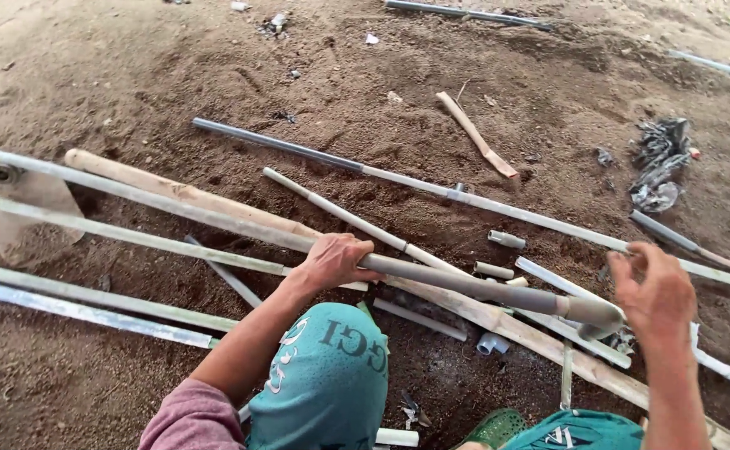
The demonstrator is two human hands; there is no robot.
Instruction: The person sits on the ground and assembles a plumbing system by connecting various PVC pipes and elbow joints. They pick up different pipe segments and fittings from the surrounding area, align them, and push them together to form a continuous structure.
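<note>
I am squatting on sandy ground, my knees in teal trousers (pixel 331 375) at the bottom of the view. My left hand (pixel 333 260) grips a long grey pipe (pixel 465 283) near its middle, holding it slanted above the ground. The pipe's widened socket end (pixel 594 312) points to the right. My right hand (pixel 658 293) is at that socket end, fingers curled beside it; whether it grips the end is unclear. A long wooden pole (pixel 181 193) lies under the pipe and runs down to the right.
Several grey and white pipes lie across the sand, one long one (pixel 398 177) running diagonally behind. Short pipe offcuts (pixel 506 240) and an elbow fitting (pixel 491 342) lie near the pole. A wooden stick (pixel 475 133), a crumpled dark bundle (pixel 658 162), a green sandal (pixel 494 427).
</note>
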